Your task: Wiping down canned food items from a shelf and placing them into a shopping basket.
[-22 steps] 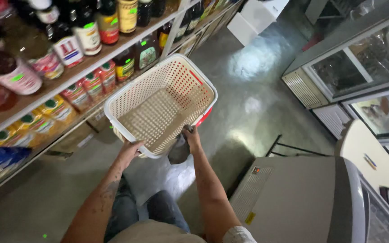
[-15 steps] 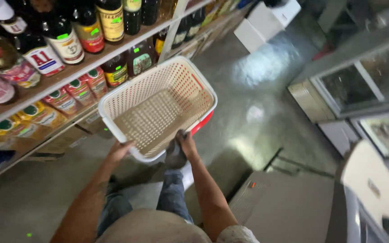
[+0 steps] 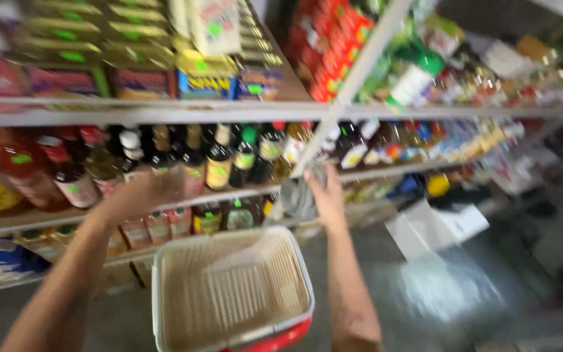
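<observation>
My left hand (image 3: 143, 190) is raised to the middle shelf, right in front of a row of dark glass bottles (image 3: 219, 163). Blur hides its fingers. My right hand (image 3: 326, 189) is up beside the white shelf upright (image 3: 353, 78), touching a grey crumpled thing (image 3: 296, 195). Whether it grips that thing is unclear. A cream plastic basket (image 3: 164, 306) with a red base sits below, between my forearms. It is empty, and neither hand is on its rim.
Shelves (image 3: 164, 112) packed with boxes, packets and bottles fill the upper view. Small jars (image 3: 164, 225) line the lower shelf behind the basket. A white open box (image 3: 434, 228) stands on the shiny grey floor (image 3: 451, 293) at right.
Both hands left the basket rim and rose toward the bottle shelf. The view swung up from the floor to the shelves, and the basket is now low in the frame.
</observation>
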